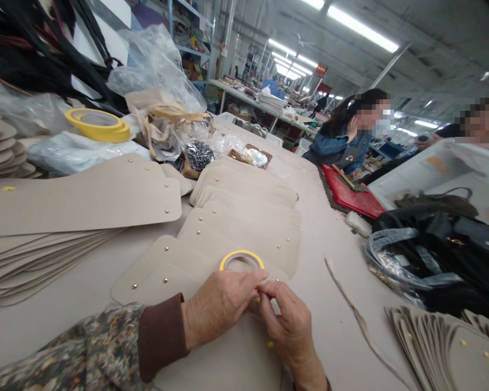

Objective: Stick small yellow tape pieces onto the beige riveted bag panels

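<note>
My left hand [224,307] grips a roll of yellow tape [241,254], which stands up beyond my fingers. My right hand [289,320] is pinched close against the left fingertips, with a bit of yellow tape showing at the pinch. Under both hands lies a beige panel [224,358] with rounded ends; a small yellow tape tab [270,345] shows on it by my right hand. Further up the table, overlapping beige panels [244,228] with small metal studs are spread in a row. My fingers partly hide the roll's lower side.
Stacked beige panels [77,198] lie at left, with more fanned panels [440,347] at lower right. Yellow tape rolls [98,125] rest on plastic at upper left. A strip [361,317], a black bag [444,244] and a red board [350,193] are at right. Two people are beyond.
</note>
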A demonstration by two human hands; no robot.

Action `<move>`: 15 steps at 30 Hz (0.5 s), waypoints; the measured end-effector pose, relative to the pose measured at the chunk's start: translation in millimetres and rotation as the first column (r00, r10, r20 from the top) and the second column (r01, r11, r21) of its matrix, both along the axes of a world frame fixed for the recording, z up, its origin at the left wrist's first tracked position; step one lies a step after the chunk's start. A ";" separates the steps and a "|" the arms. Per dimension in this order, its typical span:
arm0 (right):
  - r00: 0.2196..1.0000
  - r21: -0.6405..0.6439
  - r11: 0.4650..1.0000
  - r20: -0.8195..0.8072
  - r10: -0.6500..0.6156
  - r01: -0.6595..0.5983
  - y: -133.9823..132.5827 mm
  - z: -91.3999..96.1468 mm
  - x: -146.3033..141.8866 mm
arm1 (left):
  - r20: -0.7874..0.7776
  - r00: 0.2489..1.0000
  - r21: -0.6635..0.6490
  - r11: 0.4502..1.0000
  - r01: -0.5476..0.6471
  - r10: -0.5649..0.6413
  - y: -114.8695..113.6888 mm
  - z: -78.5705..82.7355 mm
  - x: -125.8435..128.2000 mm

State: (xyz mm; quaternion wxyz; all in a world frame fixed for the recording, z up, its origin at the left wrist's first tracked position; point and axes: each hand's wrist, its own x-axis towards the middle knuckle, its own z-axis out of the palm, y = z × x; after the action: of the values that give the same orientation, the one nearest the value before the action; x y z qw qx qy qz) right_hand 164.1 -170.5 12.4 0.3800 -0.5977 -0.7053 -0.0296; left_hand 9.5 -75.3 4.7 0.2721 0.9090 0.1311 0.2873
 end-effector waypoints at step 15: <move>0.572 -0.448 0.864 -0.655 -0.493 0.231 -4.3 7.1 1.5 | -0.146 0.988 0.223 0.975 -0.015 0.049 -3.5 24.1 13.7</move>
State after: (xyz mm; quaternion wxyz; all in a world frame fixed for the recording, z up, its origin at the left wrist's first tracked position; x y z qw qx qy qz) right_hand 165.5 -174.8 19.5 0.5222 -0.7401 -0.3390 0.2543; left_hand 23.2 -78.8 28.8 0.1539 0.9504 0.1332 0.2350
